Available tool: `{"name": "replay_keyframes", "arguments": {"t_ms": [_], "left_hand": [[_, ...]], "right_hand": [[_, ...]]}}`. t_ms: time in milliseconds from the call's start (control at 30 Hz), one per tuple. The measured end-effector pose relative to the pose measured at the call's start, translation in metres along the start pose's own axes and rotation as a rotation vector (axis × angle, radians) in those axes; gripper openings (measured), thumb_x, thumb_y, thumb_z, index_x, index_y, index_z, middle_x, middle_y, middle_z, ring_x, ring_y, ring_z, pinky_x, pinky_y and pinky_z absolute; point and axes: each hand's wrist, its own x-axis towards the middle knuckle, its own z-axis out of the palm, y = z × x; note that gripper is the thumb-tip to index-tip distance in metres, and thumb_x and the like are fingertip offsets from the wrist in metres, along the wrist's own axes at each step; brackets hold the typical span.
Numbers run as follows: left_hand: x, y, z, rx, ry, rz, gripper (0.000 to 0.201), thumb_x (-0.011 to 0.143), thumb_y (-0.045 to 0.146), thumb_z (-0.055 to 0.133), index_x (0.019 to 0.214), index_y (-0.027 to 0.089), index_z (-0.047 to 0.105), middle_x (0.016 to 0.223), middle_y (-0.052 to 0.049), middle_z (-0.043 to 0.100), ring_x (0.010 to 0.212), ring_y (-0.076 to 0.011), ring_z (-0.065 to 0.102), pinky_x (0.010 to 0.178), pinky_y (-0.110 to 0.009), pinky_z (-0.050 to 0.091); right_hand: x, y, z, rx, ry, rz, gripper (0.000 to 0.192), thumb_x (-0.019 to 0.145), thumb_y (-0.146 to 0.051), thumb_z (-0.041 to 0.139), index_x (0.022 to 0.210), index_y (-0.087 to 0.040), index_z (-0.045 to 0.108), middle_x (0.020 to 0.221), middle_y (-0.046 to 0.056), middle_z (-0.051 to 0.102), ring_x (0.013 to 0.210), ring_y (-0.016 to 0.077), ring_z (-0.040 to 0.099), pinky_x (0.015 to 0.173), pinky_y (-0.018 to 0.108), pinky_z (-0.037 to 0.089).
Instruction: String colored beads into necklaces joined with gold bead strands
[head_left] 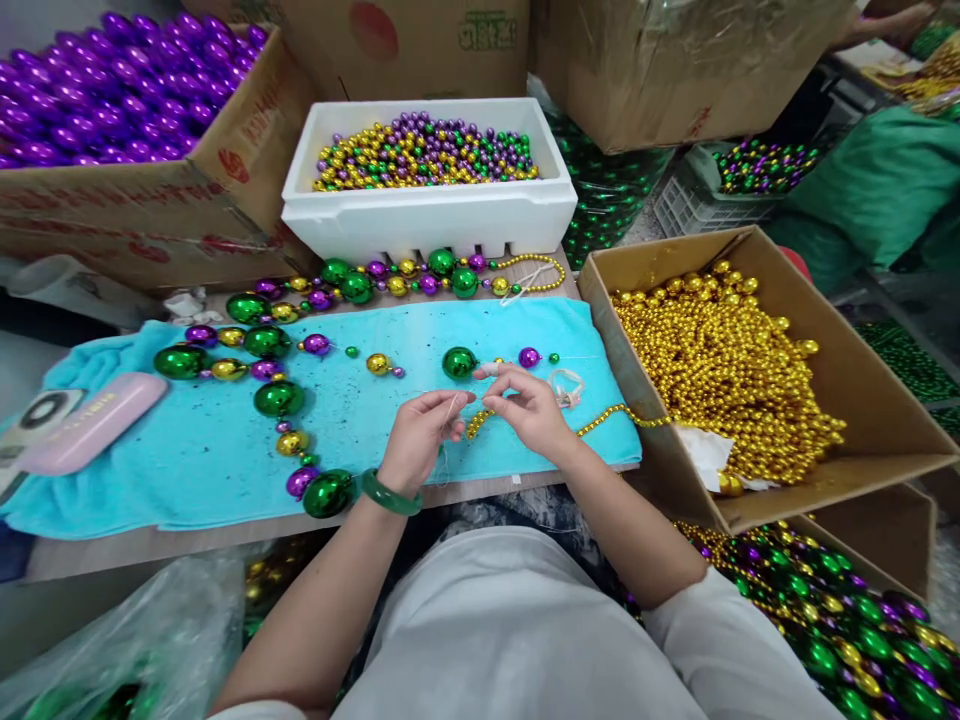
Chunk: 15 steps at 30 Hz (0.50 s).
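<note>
Over the turquoise towel [390,400], my left hand [420,430], with a green bangle [391,493] at its wrist, pinches a thin, pale thread. My right hand [525,405] is close beside it, thumb and finger pressed together; what they hold is too fine to make out. Behind the hands lie a large green bead [459,362], a purple bead [529,357] and a gold bead [377,364]. A chain of small gold beads [600,420] runs beneath my right hand toward the cardboard box. On the left, a strand of large green, gold and purple beads [278,399] bends across the towel.
A white foam box [427,215] of mixed beads stands at the back. To the right, a cardboard box [862,480] holds gold bead chains [720,360]. Purple beads [120,90] fill a carton at the left. A pink case [97,420] lies at the towel's left end.
</note>
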Motion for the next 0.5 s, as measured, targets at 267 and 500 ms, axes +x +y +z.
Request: {"name": "replay_keyframes", "arguments": {"t_ms": [267, 500], "left_hand": [[0.001, 0.009, 0.003, 0.316, -0.103, -0.004, 0.031, 0.058, 0.042, 0.077, 0.06, 0.013, 0.066, 0.046, 0.003, 0.049, 0.044, -0.0068, 0.04, 0.043, -0.02, 0.031], [0.004, 0.002, -0.001, 0.385, -0.073, 0.011, 0.028, 0.058, 0.042, 0.076, 0.068, 0.015, 0.072, 0.062, -0.003, 0.063, 0.058, -0.0126, 0.051, 0.052, -0.023, 0.04]], "right_hand": [[0.003, 0.01, 0.002, 0.053, -0.033, -0.008, 0.015, 0.074, -0.029, 0.069, 0.064, -0.019, 0.064, 0.078, 0.004, 0.066, 0.08, 0.0164, 0.061, 0.075, 0.032, 0.048], [0.008, 0.012, -0.008, 0.279, 0.096, 0.172, 0.022, 0.063, -0.035, 0.076, 0.062, -0.018, 0.063, 0.077, 0.002, 0.065, 0.06, 0.011, 0.053, 0.05, 0.024, 0.041]]}}
